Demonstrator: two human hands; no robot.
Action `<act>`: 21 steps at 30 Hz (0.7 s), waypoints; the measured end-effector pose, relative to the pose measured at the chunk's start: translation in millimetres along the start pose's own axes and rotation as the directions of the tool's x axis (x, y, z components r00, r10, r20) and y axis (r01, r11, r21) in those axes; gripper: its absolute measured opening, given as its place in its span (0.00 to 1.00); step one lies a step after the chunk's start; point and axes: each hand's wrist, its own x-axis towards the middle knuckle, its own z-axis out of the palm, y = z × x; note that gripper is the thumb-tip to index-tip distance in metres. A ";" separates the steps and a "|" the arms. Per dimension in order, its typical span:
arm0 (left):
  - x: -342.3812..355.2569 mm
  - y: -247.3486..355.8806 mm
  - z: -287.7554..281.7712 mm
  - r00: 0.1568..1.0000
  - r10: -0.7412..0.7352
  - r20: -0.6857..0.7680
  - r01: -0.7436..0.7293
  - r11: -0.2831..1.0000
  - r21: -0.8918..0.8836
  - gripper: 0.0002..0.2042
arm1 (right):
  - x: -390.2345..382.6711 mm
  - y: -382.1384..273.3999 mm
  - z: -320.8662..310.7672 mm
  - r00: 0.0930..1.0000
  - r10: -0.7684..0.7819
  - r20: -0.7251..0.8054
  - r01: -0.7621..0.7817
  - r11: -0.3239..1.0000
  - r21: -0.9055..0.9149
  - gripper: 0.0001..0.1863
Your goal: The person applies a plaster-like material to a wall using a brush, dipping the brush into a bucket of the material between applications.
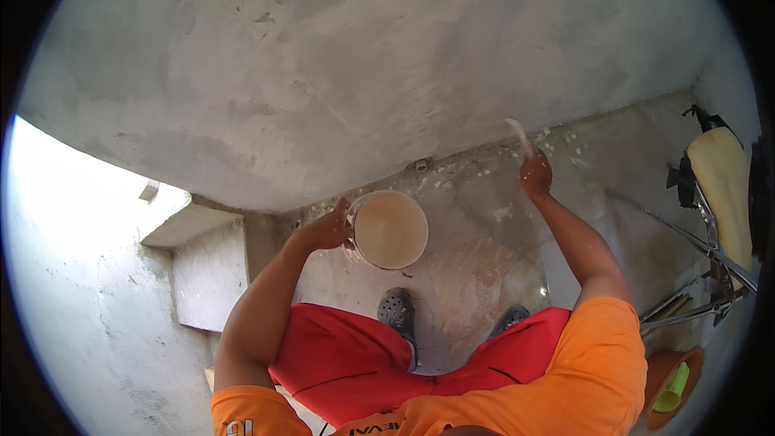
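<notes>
My left hand (pixel 328 228) is closed on the side of a round bucket (pixel 353 252), held up in front of me. Pale, cream-coloured liquid (pixel 391 230) shows inside it. Out to the right, my right hand (pixel 536 173) is wrapped round a slim, whitish brush (pixel 517 131). Its pale end bends to the left, close to the foot of the grey plastered wall (pixel 339 64); whether it touches the wall I cannot tell. The brush is slightly blurred, and my fingers hide its handle.
White splashes mark the floor (pixel 476 274) beneath my dark clogs (pixel 397 312). A short pipe stub (pixel 421 165) sits at the wall's base. To the right stand a metal-framed thing with a cream pad (pixel 718 186) and an orange container (pixel 663 355) holding a green cup (pixel 672 390). A concrete ledge (pixel 194 222) juts out left.
</notes>
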 end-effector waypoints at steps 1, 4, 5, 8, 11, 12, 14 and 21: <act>0.6 -1.2 1.0 1.000 0.015 -0.010 -0.015 1.000 0.005 0.34 | 4.7 15.9 8.5 0.993 0.120 -0.019 -0.120 0.993 0.000 0.19; 9.1 -9.7 1.6 1.000 0.026 0.005 -0.026 1.000 -0.005 0.36 | 7.3 27.2 41.4 0.975 0.218 0.040 -0.222 0.959 0.178 0.19; 13.3 -13.3 2.1 1.000 0.023 0.006 -0.023 1.000 -0.017 0.36 | 7.2 29.6 49.4 0.976 0.206 0.074 -0.219 0.939 0.264 0.20; 19.5 -19.4 2.0 1.000 -0.019 -0.015 0.018 0.998 -0.060 0.36 | -32.4 -54.5 76.7 0.999 -0.006 0.042 -0.006 0.963 0.268 0.22; 9.7 -17.7 -1.7 0.997 -0.073 -0.012 0.071 0.993 -0.098 0.36 | -60.9 -141.0 47.5 0.839 -0.197 0.507 -0.042 0.906 0.421 0.22; 11.2 -16.3 -3.7 0.998 -0.061 -0.002 0.060 0.995 -0.082 0.37 | -65.8 -143.4 47.9 0.816 -0.320 0.482 0.104 0.900 0.423 0.22; 19.2 -29.5 -7.8 1.000 0.025 0.006 -0.025 1.000 -0.010 0.38 | -72.7 -145.3 46.5 0.710 -0.553 0.436 0.387 0.824 0.415 0.22; 42.9 -76.1 -14.0 0.985 0.000 -0.175 0.015 0.996 0.088 0.26 | -12.8 -67.0 50.3 0.816 -0.288 0.501 0.329 0.944 0.007 0.25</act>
